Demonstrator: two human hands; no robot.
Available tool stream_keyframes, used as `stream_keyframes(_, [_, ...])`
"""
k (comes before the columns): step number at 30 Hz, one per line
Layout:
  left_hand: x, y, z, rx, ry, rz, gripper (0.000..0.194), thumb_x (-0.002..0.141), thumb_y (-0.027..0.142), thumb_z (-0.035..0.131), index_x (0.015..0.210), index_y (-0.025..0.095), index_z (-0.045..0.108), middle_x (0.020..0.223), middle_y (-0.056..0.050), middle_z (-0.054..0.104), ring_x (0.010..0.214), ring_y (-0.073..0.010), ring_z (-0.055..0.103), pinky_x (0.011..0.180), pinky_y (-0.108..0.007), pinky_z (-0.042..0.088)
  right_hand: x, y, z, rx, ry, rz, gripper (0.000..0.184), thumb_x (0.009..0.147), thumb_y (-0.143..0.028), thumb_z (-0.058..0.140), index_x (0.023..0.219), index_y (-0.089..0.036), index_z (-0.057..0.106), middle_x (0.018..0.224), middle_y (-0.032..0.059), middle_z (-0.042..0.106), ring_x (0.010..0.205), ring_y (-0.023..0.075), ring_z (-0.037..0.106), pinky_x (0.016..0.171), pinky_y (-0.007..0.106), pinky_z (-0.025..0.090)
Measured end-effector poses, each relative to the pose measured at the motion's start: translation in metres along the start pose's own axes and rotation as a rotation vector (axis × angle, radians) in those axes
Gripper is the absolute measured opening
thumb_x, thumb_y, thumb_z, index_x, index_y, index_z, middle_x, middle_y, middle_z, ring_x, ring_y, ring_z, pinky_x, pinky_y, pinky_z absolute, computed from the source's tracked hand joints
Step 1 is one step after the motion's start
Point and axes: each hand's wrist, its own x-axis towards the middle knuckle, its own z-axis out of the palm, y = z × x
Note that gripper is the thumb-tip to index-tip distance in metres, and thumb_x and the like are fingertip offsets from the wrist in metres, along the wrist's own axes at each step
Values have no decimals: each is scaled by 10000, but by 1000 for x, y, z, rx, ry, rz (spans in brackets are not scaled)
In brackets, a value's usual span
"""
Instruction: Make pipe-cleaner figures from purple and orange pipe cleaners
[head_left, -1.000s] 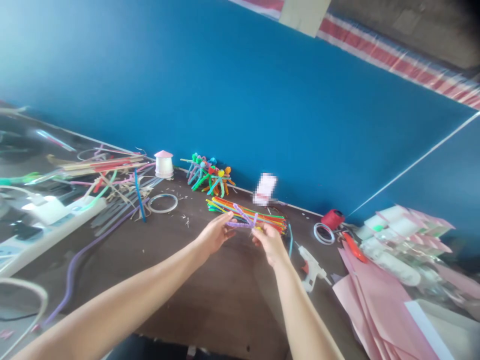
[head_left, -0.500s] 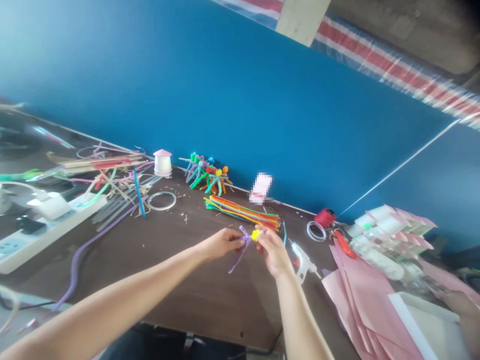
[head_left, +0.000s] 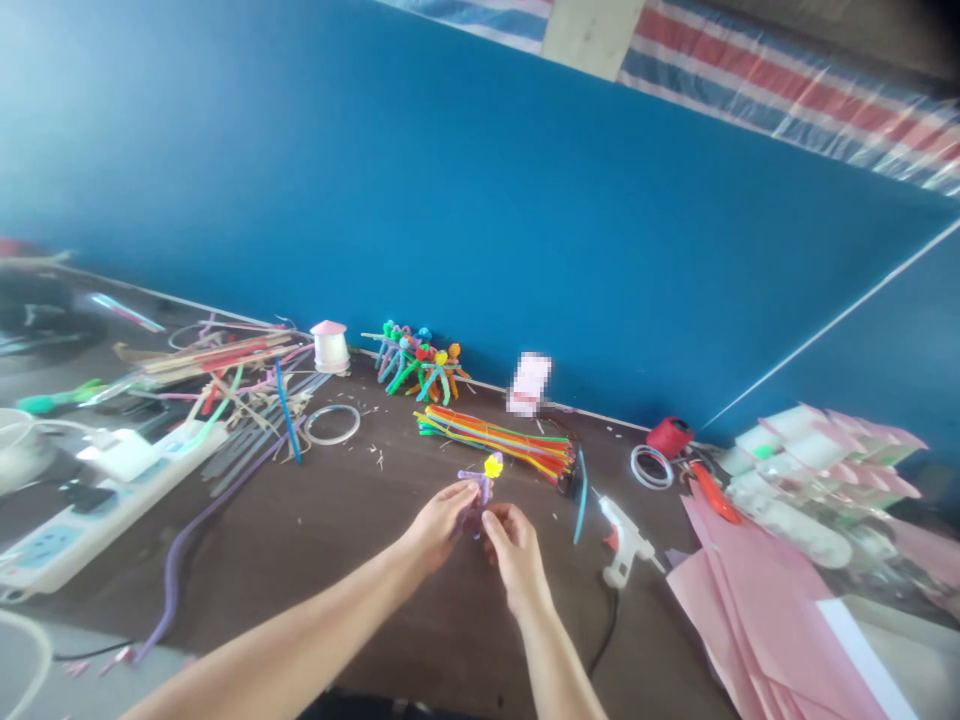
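Both my hands meet over the dark table and pinch a small purple pipe-cleaner figure (head_left: 480,484) with a yellow ball on top. My left hand (head_left: 439,518) grips its left side, fingers closed. My right hand (head_left: 511,536) grips its lower part, fingers curled. Just beyond them lies a bundle of coloured pipe cleaners (head_left: 496,439). Several finished pipe-cleaner figures (head_left: 417,361) stand against the blue wall.
A white glue gun (head_left: 624,540) lies to the right, with pink paper sheets (head_left: 750,610), a red thread spool (head_left: 668,436) and tape rings (head_left: 648,466) beyond. At left are a power strip (head_left: 82,505), sticks, a tape ring (head_left: 332,423) and a small white-and-pink container (head_left: 329,344).
The purple pipe cleaner went from lying crosswise between my hands to standing upright with the yellow ball on top. My hands drew nearer to me and closer together.
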Motion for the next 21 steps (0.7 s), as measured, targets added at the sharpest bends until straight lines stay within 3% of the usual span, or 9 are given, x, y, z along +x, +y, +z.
stream_keyframes(6, [0, -10, -1, -157, 2, -71, 186, 737, 266, 557, 868, 153, 627, 865, -80, 642, 771, -165, 579, 677, -259, 438, 8, 4, 5, -114, 79, -121, 247, 686, -398, 613, 664, -163, 545, 580, -5, 567, 523, 122, 510, 504, 222, 398])
stream_keyframes(12, [1, -6, -4, -160, -103, -156, 184, 684, 190, 617, 857, 133, 644, 817, -63, 659, 620, -127, 570, 529, -213, 420, 6, 4, 6, -7, -5, 73, 314, 710, -456, 556, 631, -153, 529, 490, -35, 502, 369, 64, 366, 364, 188, 259])
stream_keyframes(16, [3, -1, -9, -113, -144, -228, 214, 728, 277, 583, 846, 114, 656, 861, -90, 664, 705, -162, 592, 619, -252, 450, 6, 2, 4, 30, -58, 117, 325, 691, -435, 579, 565, -149, 491, 433, -50, 443, 362, 46, 318, 365, 178, 215])
stream_keyframes(19, [4, -1, -8, -117, -151, -250, 266, 743, 319, 559, 882, 110, 649, 943, -113, 651, 815, -200, 595, 666, -275, 450, 6, 2, 4, 43, -74, 144, 329, 707, -444, 558, 573, -155, 480, 413, -67, 400, 343, 44, 293, 358, 180, 221])
stream_keyframes(21, [4, -3, -5, -129, -130, -219, 278, 732, 314, 567, 913, 116, 641, 987, -122, 640, 870, -224, 588, 680, -289, 449, 8, 4, 5, -14, -30, 70, 329, 736, -451, 526, 607, -148, 513, 456, -44, 452, 385, 66, 379, 394, 187, 297])
